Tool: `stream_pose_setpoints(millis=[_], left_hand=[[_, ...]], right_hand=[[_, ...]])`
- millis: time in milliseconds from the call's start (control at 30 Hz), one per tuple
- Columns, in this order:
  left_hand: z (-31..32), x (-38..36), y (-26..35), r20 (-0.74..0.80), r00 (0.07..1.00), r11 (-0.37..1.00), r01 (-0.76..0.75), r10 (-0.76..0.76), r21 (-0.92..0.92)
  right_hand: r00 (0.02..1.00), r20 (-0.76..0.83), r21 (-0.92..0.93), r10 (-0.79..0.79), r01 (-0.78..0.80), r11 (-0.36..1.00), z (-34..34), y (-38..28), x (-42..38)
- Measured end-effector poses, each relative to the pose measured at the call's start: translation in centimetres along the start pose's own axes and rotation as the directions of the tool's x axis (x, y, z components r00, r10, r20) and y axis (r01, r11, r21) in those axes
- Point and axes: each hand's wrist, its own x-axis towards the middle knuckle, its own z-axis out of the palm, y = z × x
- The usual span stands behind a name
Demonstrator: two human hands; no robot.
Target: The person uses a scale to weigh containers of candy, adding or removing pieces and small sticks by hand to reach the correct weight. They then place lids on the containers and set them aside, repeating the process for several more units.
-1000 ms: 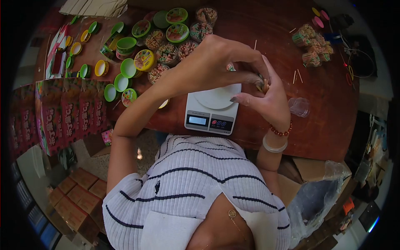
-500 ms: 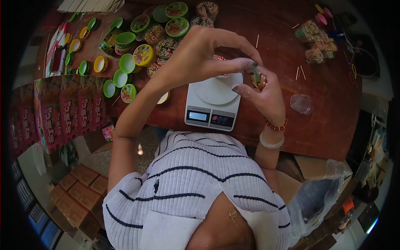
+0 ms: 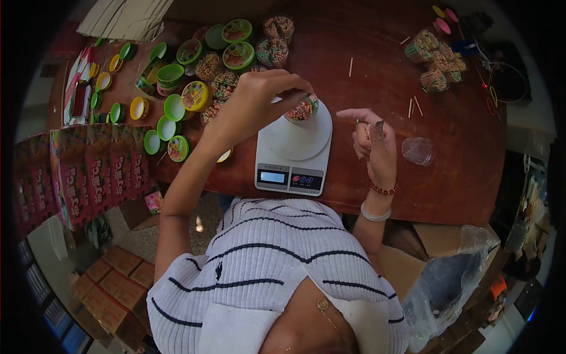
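Head view, nearest first: the scale (image 3: 293, 154) sits at the table's (image 3: 377, 194) near edge, display toward me so I can read it. Just right of it, my right hand (image 3: 371, 141) is curled shut on a few thin sticks, forefinger pointing left. Above the scale's far side, my left hand (image 3: 253, 106) pinches a cup (image 3: 302, 109) of coloured bits over the pan. Farther left lie filled cups (image 3: 224, 82) and lids (image 3: 174, 106).

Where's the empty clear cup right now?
The clear cup lies on the wooden table, just beyond the right hand, on the far side from the scale.
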Motion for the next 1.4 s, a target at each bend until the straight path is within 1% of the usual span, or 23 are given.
stream_pose_setpoints(millis=[100,167,200,233,300,333,367,433,500,567,633,667,733,767,833,867,900,933,1000,1067,1133,1333,1400], left_hand=[[0.6,-0.2,-0.2,0.021,1.000,0.999,-0.001,0.000,0.039],[1.0,-0.2,-0.4,0.142,0.989,0.990,-0.055,0.037,0.129],[1.0,0.1,0.0,0.143,0.989,0.990,-0.063,0.044,0.127],[0.9,0.3,0.7,0.083,0.992,0.987,-0.102,0.093,0.123],[1.0,0.9,2.2,0.025,0.989,0.981,-0.149,0.147,0.120],[1.3,1.2,3.3,0.077,0.990,0.993,-0.113,0.116,-0.045],[1.6,1.5,4.1,0.131,0.987,0.977,-0.063,0.091,-0.206],[2.1,2.0,4.5,0.176,0.978,0.970,-0.066,0.110,-0.235],[2.7,2.3,4.1,0.124,0.986,0.946,-0.064,0.108,-0.319],[2.2,2.7,4.0,0.148,0.984,0.946,-0.051,0.103,-0.321],[1.8,2.8,3.7,0.171,0.981,0.944,-0.036,0.097,-0.327],[1.5,2.8,3.4,0.149,0.986,0.952,-0.027,0.076,-0.305],[1.0,2.6,3.3,0.130,0.990,0.959,-0.016,0.055,-0.282],[0.8,2.6,3.3,0.122,0.988,0.970,-0.059,0.090,-0.235],[0.2,2.4,3.4,0.113,0.986,0.977,-0.101,0.123,-0.186],[-0.2,2.2,3.4,0.116,0.993,0.961,0.043,-0.011,-0.272],[-0.6,2.0,3.3,0.131,0.981,0.917,0.181,-0.143,-0.355],[-0.8,1.8,3.1,0.130,0.981,0.917,0.180,-0.142,-0.356],[-1.1,1.0,2.3,0.055,0.966,0.824,0.245,-0.253,-0.510],[-2.0,0.4,1.2,0.020,0.969,0.851,0.227,-0.247,-0.474],[-2.5,0.3,0.7,-0.026,0.986,0.975,0.160,-0.166,-0.157],[-0.8,0.9,-0.7,0.071,0.995,0.993,0.070,-0.063,-0.097],[-0.6,1.4,-0.9,0.055,0.998,0.998,0.048,-0.045,-0.051]], right_hand=[[1.000,-0.011,-0.010,0.029,-0.029,1.000,0.0,-0.1,0.1],[0.999,-0.005,-0.013,0.049,-0.049,0.999,0.1,-0.2,0.1],[0.997,0.000,0.100,0.075,-0.075,0.992,0.5,-0.2,0.2],[0.995,0.008,0.210,0.096,-0.096,0.973,0.8,-0.2,0.3],[0.991,-0.016,0.209,0.133,-0.127,0.970,1.4,-0.6,0.3],[0.983,-0.031,0.211,0.180,-0.169,0.963,1.9,-0.8,0.4],[0.984,-0.029,0.210,0.177,-0.167,0.963,2.9,-1.3,0.7],[0.971,-0.174,0.148,0.166,-0.141,0.979,4.6,-2.5,1.5],[0.977,-0.145,0.156,0.158,-0.135,0.978,4.7,-2.4,1.5],[0.981,-0.119,0.166,0.156,-0.135,0.977,4.5,-1.8,1.4],[0.984,0.014,0.116,0.175,-0.176,0.978,3.8,-0.8,1.3],[0.984,0.016,0.115,0.175,-0.175,0.978,3.5,-0.5,1.3],[0.985,0.004,-0.024,0.172,-0.172,0.985,3.3,0.4,1.3],[0.985,0.004,-0.023,0.172,-0.172,0.985,3.4,1.3,1.4],[0.968,-0.151,-0.017,0.201,-0.205,0.979,3.6,2.2,1.6],[0.957,-0.200,-0.014,0.209,-0.216,0.976,3.6,2.1,1.7],[0.976,-0.072,0.016,0.206,-0.205,0.979,3.5,0.8,1.7],[0.979,0.056,0.047,0.196,-0.199,0.979,3.3,0.1,1.7],[0.978,0.081,0.089,0.193,-0.200,0.976,2.9,0.5,1.9],[0.976,0.106,0.135,0.189,-0.202,0.970,2.5,1.0,1.9],[0.986,0.057,0.175,0.155,-0.162,0.971,2.2,1.2,1.7],[0.987,-0.018,0.199,0.158,-0.151,0.968,1.3,1.2,1.5],[0.987,-0.029,0.191,0.156,-0.148,0.970,1.0,1.2,1.4]])
